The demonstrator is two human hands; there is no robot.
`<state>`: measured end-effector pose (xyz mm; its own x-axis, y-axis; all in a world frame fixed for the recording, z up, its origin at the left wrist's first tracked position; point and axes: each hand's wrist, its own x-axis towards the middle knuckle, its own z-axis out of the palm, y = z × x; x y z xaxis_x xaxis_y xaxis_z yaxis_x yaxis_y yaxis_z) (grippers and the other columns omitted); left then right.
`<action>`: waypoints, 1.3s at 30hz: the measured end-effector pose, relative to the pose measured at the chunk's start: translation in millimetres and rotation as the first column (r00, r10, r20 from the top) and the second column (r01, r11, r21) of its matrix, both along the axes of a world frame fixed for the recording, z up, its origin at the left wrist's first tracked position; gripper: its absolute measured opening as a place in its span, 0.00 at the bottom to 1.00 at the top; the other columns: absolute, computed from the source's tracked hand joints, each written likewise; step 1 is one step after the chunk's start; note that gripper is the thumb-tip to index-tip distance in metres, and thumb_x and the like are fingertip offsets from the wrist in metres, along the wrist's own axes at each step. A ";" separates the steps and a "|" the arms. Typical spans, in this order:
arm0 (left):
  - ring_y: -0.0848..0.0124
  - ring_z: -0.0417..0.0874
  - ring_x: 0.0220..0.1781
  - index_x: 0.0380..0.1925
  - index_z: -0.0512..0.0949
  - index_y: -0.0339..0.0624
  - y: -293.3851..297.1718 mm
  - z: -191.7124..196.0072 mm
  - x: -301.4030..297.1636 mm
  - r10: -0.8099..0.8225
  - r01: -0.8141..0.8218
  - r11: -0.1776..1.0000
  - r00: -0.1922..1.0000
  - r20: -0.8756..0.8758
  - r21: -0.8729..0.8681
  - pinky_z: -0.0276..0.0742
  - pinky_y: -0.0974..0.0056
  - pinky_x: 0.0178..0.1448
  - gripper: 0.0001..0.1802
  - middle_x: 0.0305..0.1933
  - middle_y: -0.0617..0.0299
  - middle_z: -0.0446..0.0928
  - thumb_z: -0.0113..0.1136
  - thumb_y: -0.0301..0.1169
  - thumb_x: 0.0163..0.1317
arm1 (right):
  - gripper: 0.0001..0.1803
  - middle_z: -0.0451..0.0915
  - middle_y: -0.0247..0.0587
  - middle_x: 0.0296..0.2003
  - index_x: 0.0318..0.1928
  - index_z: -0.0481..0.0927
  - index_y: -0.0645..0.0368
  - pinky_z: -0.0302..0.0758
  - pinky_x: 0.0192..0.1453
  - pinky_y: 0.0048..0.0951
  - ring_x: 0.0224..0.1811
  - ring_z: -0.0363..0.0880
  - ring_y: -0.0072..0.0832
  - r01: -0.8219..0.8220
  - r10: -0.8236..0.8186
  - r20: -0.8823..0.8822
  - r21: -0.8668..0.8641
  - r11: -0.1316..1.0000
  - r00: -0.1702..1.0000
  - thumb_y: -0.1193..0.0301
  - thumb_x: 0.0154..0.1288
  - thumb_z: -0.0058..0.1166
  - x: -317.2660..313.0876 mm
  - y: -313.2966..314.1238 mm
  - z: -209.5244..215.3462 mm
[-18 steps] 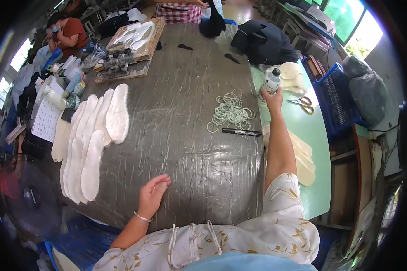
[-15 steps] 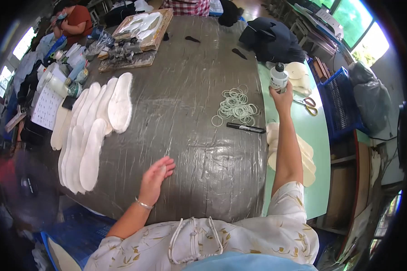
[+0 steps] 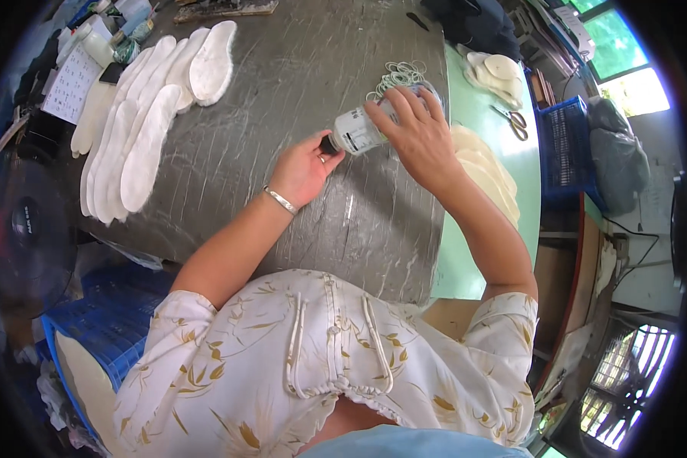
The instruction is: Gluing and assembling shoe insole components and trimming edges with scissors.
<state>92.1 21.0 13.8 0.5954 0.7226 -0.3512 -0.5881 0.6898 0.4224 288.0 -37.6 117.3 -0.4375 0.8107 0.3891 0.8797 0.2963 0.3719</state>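
Observation:
A white plastic bottle [image 3: 356, 131] with a label lies tilted above the dark table, its black cap [image 3: 327, 145] pointing left toward me. My right hand [image 3: 418, 137] is wrapped over the bottle's body from the right. At the other end, my left hand [image 3: 305, 172] pinches the cap between thumb and fingers. Just beyond the bottle lies a heap of pale green rings [image 3: 401, 75], partly hidden by it and my right hand. Left of my hands, white fleecy insoles [image 3: 140, 153] are spread in overlapping rows.
On the right, a pale green board [image 3: 473, 263] bears cream insole-shaped sheets [image 3: 487, 172], scissors [image 3: 514, 122] and more cream pieces [image 3: 504, 69]. Blue crates [image 3: 569, 153] stand beyond it. At the left are a printed sheet [image 3: 70, 90] and a dark fan [image 3: 29, 221].
My right hand has brought the bottle from the green board to the table's middle and tipped it sideways. My left hand has moved up and right and closed on its cap. The view has tilted downward.

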 end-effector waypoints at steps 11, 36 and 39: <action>0.59 0.77 0.57 0.53 0.69 0.27 -26.0 -4.8 -10.7 -0.051 0.052 0.997 0.999 0.011 -0.050 0.71 0.55 0.69 0.16 0.56 0.49 0.74 0.43 0.28 0.73 | 0.23 0.74 0.38 0.52 0.53 0.73 0.55 0.63 0.66 0.39 0.60 0.69 0.35 -0.070 0.045 0.233 0.101 0.992 0.971 0.69 0.54 0.56 -27.6 -18.2 8.5; 0.59 0.75 0.64 0.55 0.71 0.28 -13.2 17.3 -7.1 -0.008 0.010 0.998 1.000 -0.027 0.060 0.69 0.58 0.71 0.18 0.59 0.48 0.74 0.54 0.29 0.69 | 0.38 0.75 0.40 0.56 0.60 0.71 0.51 0.62 0.69 0.46 0.62 0.71 0.39 0.210 -0.224 -0.253 -0.083 0.974 0.941 0.78 0.43 0.67 18.0 -18.5 -12.2; 0.63 0.81 0.55 0.48 0.76 0.31 -2.9 28.9 -1.3 -0.013 0.010 0.997 0.999 0.046 0.076 0.79 0.64 0.62 0.13 0.51 0.51 0.80 0.59 0.27 0.67 | 0.39 0.76 0.42 0.55 0.61 0.70 0.53 0.67 0.66 0.43 0.60 0.74 0.40 0.123 -0.317 -0.723 -0.309 0.943 0.614 0.76 0.45 0.69 45.3 -24.8 -39.8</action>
<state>90.8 18.1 42.7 0.6181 0.7391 -0.2678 -0.6005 0.6637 0.4460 333.2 -62.4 77.5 0.1344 0.9424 0.3062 0.8666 0.0380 -0.4975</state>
